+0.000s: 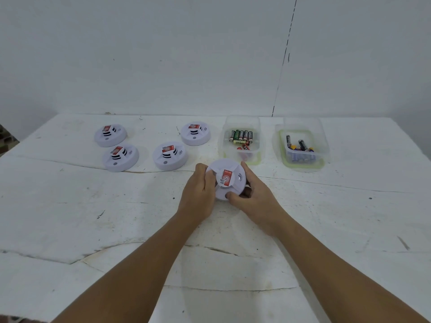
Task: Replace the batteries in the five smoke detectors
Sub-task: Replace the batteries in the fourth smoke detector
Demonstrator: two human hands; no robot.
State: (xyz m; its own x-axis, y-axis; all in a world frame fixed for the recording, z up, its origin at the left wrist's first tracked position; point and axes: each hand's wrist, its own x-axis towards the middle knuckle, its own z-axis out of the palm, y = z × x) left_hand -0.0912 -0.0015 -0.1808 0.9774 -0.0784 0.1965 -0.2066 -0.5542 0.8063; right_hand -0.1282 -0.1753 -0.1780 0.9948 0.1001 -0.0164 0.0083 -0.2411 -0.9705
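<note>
A round white smoke detector [229, 170] with a red label is held between both hands just above the table's middle. My left hand [198, 192] grips its left rim with curled fingers. My right hand [253, 194] wraps the right rim, thumb on the lower edge. Several more white detectors lie flat at the back left: one [110, 135], another [120, 157], a third [169, 156] and one farther right [195, 133].
A clear plastic tub [241, 122] behind the held detector holds several green and red batteries [241, 137]. To its right a second clear tub [303, 127] holds black and blue batteries [299, 146]. The white table [93, 217] is cracked; a white wall rises behind.
</note>
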